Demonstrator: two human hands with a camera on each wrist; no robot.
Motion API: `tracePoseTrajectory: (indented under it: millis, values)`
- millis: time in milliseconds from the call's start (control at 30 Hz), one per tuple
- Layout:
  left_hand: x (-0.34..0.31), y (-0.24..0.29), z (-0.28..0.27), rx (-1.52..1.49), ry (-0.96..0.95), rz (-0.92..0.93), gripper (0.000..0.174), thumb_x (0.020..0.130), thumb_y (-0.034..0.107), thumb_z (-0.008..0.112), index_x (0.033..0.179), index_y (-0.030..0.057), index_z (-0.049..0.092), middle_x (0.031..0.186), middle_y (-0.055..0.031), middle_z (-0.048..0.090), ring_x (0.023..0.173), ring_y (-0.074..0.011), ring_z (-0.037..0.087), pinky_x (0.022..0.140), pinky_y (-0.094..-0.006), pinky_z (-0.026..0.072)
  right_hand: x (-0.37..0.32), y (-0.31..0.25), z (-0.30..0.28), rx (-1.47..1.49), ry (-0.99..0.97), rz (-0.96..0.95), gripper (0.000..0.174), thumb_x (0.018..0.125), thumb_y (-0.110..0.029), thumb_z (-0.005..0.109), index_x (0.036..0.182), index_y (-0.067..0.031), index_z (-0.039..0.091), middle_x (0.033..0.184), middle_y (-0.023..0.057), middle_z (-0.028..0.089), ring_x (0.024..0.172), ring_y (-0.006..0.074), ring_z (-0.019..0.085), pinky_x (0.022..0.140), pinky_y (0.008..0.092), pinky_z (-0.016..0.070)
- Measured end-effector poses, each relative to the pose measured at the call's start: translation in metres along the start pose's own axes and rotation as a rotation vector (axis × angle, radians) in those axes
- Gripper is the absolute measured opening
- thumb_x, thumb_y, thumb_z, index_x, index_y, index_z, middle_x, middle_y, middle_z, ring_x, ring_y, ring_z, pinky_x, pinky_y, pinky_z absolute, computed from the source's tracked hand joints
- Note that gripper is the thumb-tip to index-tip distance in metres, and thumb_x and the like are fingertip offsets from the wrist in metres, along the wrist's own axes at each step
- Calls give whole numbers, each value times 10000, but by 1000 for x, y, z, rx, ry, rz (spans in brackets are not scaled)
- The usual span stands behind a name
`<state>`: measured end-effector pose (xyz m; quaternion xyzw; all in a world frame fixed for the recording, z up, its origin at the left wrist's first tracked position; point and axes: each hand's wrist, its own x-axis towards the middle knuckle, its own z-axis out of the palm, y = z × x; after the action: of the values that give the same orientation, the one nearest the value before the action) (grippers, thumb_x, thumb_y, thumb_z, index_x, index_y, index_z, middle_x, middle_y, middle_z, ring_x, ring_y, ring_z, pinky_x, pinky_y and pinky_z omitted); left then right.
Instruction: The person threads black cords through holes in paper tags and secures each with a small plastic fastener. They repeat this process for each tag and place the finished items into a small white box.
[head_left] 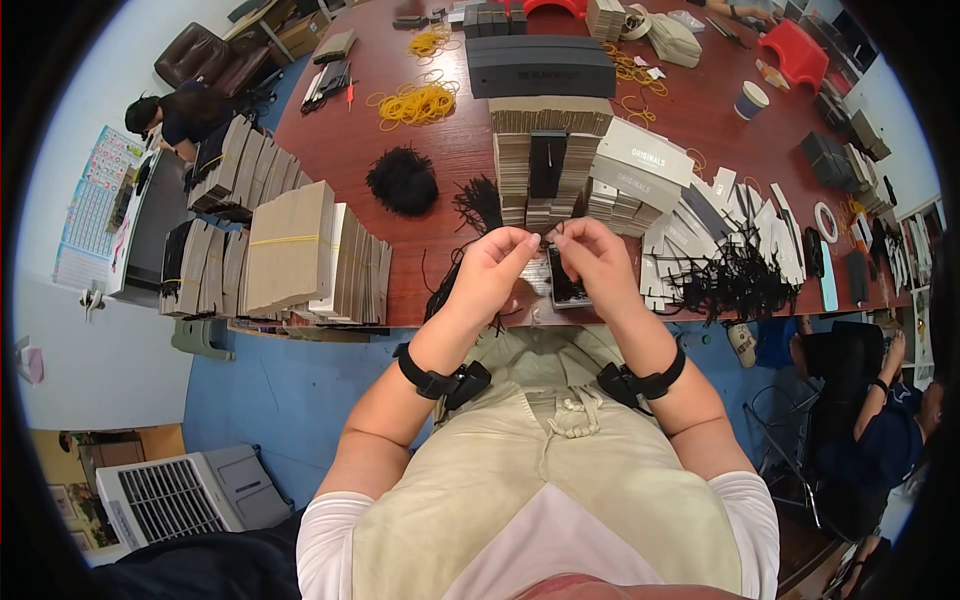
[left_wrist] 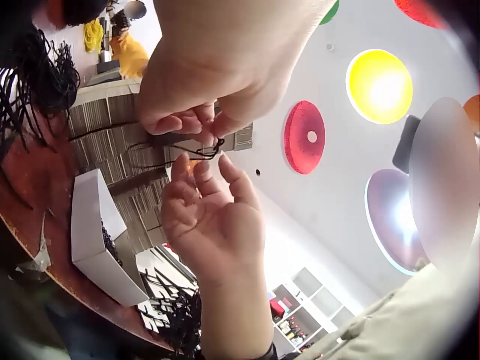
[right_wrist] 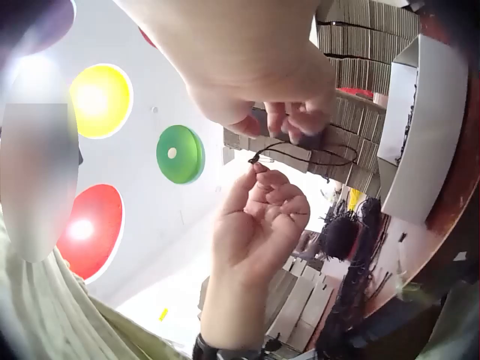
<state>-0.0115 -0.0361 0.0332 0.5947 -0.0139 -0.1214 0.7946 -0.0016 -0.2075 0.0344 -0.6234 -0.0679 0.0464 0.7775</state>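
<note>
A thin black cord (right_wrist: pixel 259 155), looped with a small knot at one end, hangs between the two hands over the table edge. My left hand (head_left: pixel 492 264) pinches the cord by its knot between thumb and fingertip. Close beside it, my right hand (head_left: pixel 602 264) has its thumb and bent fingers apart, with fingertips right at the cord's knotted end (left_wrist: pixel 217 148) in the left wrist view. Just under the hands stands a small white box (right_wrist: pixel 431 131) with black pieces inside. Behind them rises a tall stack of brown card pieces (head_left: pixel 510 125) with a black tag (head_left: pixel 547 165) against its front.
Bundled card stacks (head_left: pixel 290 240) stand at left. A black cord ball (head_left: pixel 402 181) and yellow rubber bands (head_left: pixel 418 103) lie beyond. Right of the hands are printed "ORIGINALS" cards (head_left: pixel 640 150) and a heap of black cords (head_left: pixel 735 275). Other people sit at both sides.
</note>
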Motion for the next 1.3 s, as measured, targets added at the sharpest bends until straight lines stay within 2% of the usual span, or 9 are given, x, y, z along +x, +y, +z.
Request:
tracePoseTrajectory:
  millis: [33, 67, 167, 267, 400, 700, 1100, 1200, 1300]
  values:
    - [0, 1, -1, -10, -6, -1, 120, 899, 146, 571, 932, 31, 584, 811, 25, 576, 726, -28, 497, 638, -167, 401, 0, -4, -5, 80, -50, 221, 106, 811, -75, 638, 815, -1, 562, 771, 5, 576, 665, 69, 533, 578, 201, 427]
    - [0, 2, -2, -20, -12, -1, 119, 899, 146, 569, 926, 31, 582, 796, 28, 569, 705, -24, 483, 620, -166, 391, 1, 2, -5, -271, 63, -20, 147, 846, -138, 622, 843, -1, 569, 815, 17, 576, 617, 62, 505, 552, 186, 403]
    - [-1, 12, -3, -15, -42, -8, 117, 899, 145, 566, 906, 29, 573, 739, 38, 534, 638, -22, 429, 566, -171, 351, 0, -7, -5, -240, -37, -215, 172, 859, -132, 595, 961, -4, 543, 848, 43, 583, 586, 82, 530, 493, 195, 405]
    - [0, 10, -5, -12, -71, -2, 129, 899, 157, 567, 898, 28, 569, 702, 49, 525, 569, -6, 396, 492, -162, 310, -5, -39, 4, 143, -242, 281, 262, 848, -129, 578, 1062, -8, 489, 831, 70, 587, 567, 101, 540, 444, 192, 394]
    - [1, 10, -5, -2, -91, 6, 133, 893, 156, 578, 883, 24, 568, 660, 69, 503, 538, 6, 362, 455, -162, 276, 3, -40, -1, 222, -276, 521, 234, 832, -97, 566, 1027, -4, 476, 751, 98, 569, 512, 114, 528, 389, 198, 360]
    - [-1, 9, -8, 39, -87, -38, 125, 877, 149, 603, 866, 25, 591, 652, 72, 493, 534, 2, 361, 460, -162, 276, 1, -33, 0, -124, -197, 285, 93, 782, -81, 662, 838, -11, 639, 640, -43, 554, 525, 8, 421, 457, 179, 314]
    - [0, 11, -12, -38, -197, -136, 156, 898, 202, 576, 840, 57, 586, 659, 58, 498, 566, -11, 403, 500, -165, 329, 1, -24, -4, -266, -170, 150, 126, 758, -95, 689, 838, 3, 691, 731, 13, 648, 629, 30, 534, 566, 185, 432]
    - [0, 9, -12, 177, -208, -74, 151, 895, 179, 570, 830, 43, 572, 683, 36, 503, 598, -42, 431, 540, -195, 364, 1, -33, -3, -358, -196, 143, 129, 751, -96, 697, 830, 6, 690, 751, 26, 656, 649, 39, 548, 588, 195, 446]
    - [-1, 8, -13, 494, -215, 346, 125, 897, 118, 537, 814, 25, 543, 727, 19, 494, 661, -78, 453, 601, -229, 385, 1, -38, -6, -348, -238, 100, 109, 749, -78, 696, 814, 8, 686, 751, 33, 653, 664, 44, 553, 602, 203, 451]
